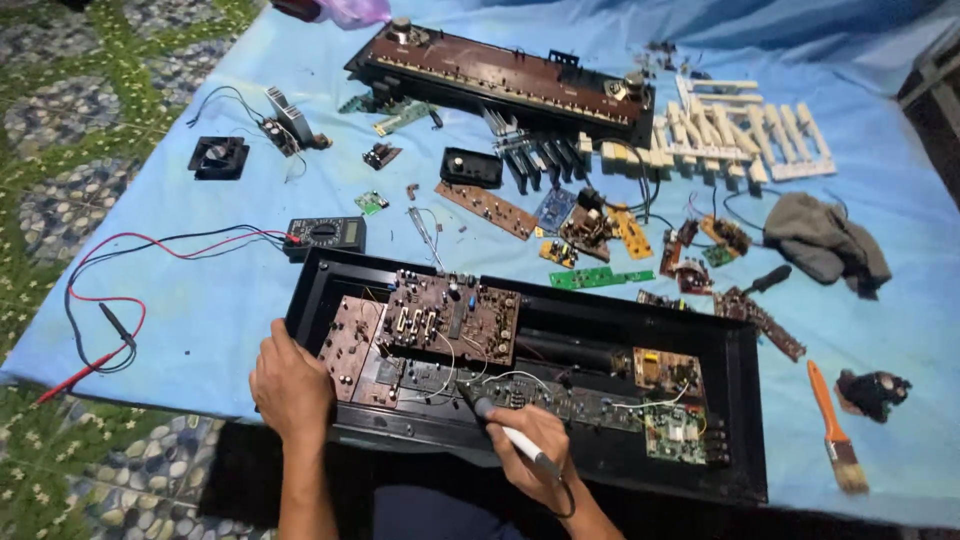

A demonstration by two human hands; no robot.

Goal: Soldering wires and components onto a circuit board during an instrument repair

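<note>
Pink bag (352,10) cropped at top edge.

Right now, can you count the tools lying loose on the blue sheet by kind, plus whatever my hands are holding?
Multimeter: 1
Paintbrush with orange handle: 1
Screwdriver with black handle: 1
Soldering iron, in the right hand: 1
Total: 4
The left hand holds no tool; it rests on the edge of the open black case.

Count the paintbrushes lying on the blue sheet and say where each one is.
1: an orange-handled paintbrush lies on the blue sheet, right of the open black case. Others could be hidden under clutter.
</note>
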